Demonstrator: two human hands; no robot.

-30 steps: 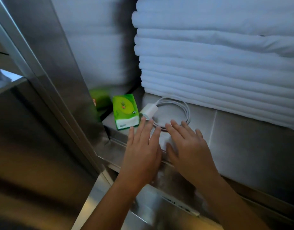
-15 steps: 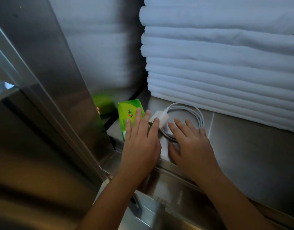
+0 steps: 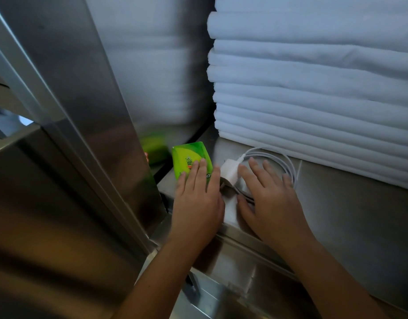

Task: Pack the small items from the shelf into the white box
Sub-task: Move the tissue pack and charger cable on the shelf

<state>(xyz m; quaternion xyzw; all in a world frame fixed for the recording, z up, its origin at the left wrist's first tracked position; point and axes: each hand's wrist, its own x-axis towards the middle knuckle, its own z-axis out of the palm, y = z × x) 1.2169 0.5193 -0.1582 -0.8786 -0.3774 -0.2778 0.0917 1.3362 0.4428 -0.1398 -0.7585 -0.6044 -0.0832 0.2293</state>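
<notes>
A green tissue packet [image 3: 186,157] lies at the left end of a steel shelf [image 3: 336,203]. My left hand [image 3: 198,199] rests flat on its near half, fingers spread. To the right sits a white charger plug [image 3: 230,172] with a coiled white cable [image 3: 278,162]. My right hand [image 3: 272,196] lies flat over the coil, fingers apart, its index finger touching the plug. Neither hand has closed around anything. The white box is out of view.
A tall stack of folded white linens [image 3: 313,100] fills the shelf behind the cable. A brushed-steel upright panel [image 3: 83,111] walls the left side and mirrors the packet. A steel ledge [image 3: 232,261] runs below the shelf front.
Both hands have slid forward onto the shelf: the left from short of the packet onto it, the right from the cable's near edge over the coil.
</notes>
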